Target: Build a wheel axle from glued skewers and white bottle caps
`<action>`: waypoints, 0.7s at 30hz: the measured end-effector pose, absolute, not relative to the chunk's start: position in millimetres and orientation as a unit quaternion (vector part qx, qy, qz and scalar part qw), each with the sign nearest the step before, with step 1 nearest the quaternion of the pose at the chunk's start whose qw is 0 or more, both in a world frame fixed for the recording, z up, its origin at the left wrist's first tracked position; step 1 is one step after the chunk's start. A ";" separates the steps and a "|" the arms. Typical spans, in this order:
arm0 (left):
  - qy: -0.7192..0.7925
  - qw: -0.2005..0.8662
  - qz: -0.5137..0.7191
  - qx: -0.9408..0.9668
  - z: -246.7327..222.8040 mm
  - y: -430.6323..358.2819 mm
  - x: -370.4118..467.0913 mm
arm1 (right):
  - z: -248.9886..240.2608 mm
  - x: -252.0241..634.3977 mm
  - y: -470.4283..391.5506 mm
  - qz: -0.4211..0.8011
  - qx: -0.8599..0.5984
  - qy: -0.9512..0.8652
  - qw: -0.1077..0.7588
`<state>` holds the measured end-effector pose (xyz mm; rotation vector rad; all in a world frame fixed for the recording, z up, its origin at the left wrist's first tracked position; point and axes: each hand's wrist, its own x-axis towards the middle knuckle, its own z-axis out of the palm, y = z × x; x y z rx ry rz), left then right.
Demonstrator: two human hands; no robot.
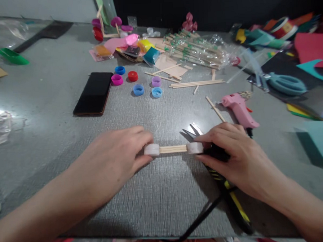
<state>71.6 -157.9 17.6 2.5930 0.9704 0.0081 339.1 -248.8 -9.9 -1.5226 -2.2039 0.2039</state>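
Observation:
Between my hands is a small piece made of thin wooden sticks (173, 149) with a white bottle cap at each end. My left hand (120, 154) pinches the left white cap (152, 149) between thumb and fingers. The right white cap (194, 148) sits between the thumb and fingertips of my right hand (233, 153). Under my right hand lie pliers with yellow and black handles (237, 203); their open jaws (190, 132) show beyond the fingers. A loose wooden stick (215, 108) rests just past that hand.
A pink glue gun (240, 109) lies at right, near blue-handled scissors (286, 83). Coloured bottle caps (138, 89) and a black phone (94, 93) are ahead. Bagged sticks (195, 48) lie at the back. A black cord (201, 220) crosses the table's front edge.

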 end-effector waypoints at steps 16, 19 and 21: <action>0.259 0.057 0.087 0.960 2.3 -175.3 116.1 | -7.6 335.4 -247.5 0.033 -0.536 -0.819 0.202; 0.262 0.078 0.091 0.958 -0.9 -173.4 118.2 | -7.1 335.5 -248.6 0.037 -0.538 -0.817 0.206; 0.261 0.095 0.096 0.956 -2.4 -171.2 117.9 | -6.2 335.7 -249.6 0.040 -0.538 -0.816 0.209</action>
